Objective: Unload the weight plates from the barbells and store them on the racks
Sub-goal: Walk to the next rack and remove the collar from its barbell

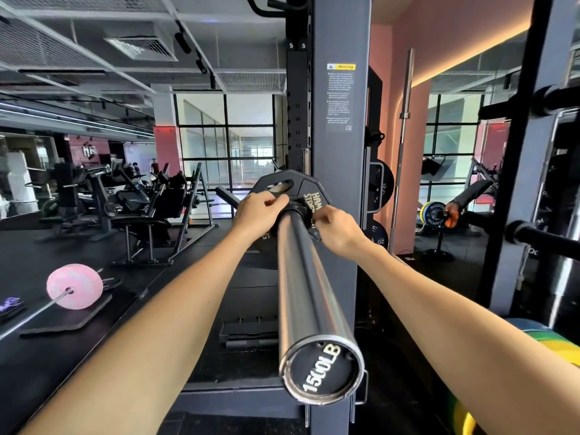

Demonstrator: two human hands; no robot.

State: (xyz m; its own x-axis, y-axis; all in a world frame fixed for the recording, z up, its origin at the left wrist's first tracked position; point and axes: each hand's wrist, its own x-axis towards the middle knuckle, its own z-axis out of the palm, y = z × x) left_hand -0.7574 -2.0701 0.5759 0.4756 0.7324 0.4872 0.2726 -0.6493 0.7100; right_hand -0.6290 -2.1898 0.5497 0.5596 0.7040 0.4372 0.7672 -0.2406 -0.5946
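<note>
2 hands meet at the inner end of the barbell sleeve [309,287]. From the left, the left hand [258,215] curls its fingers over the rim of the black weight plate [290,191], thumb on its face. The right hand [337,229] pinches what looks like a collar clip beside the hub; the clip itself is too hidden to be sure. The plate sits upright on the sleeve against the rack upright [337,152], its face toward the camera. The sleeve's long axis runs from the plate straight toward the viewer, cap marked 1500LB. Risk, as I judge it: once slid off the end, the plate could drop on feet, or fingers could be nipped at the hub.
</note>
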